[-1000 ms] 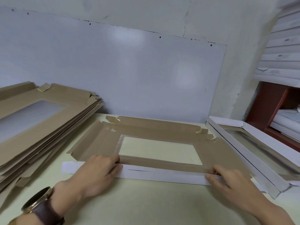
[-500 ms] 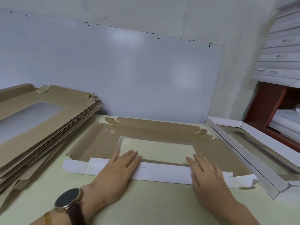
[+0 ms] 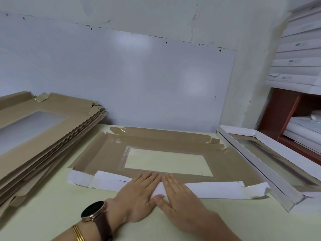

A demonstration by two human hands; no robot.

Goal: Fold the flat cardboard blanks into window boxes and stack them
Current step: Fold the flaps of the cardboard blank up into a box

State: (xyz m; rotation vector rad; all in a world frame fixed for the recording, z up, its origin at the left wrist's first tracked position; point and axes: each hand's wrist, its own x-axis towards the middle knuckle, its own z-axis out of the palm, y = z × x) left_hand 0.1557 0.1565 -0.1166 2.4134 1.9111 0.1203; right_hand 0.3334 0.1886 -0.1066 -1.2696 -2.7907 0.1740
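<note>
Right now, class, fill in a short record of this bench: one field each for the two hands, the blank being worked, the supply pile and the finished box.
left hand: flat, fingers straight, pressing the near flap; watch on the wrist
right hand: flat beside the left, pressing the same flap
blank: brown side up on the table, near flap folded over, white side showing
supply pile: flat blanks stacked at left
finished box: white, at right
</note>
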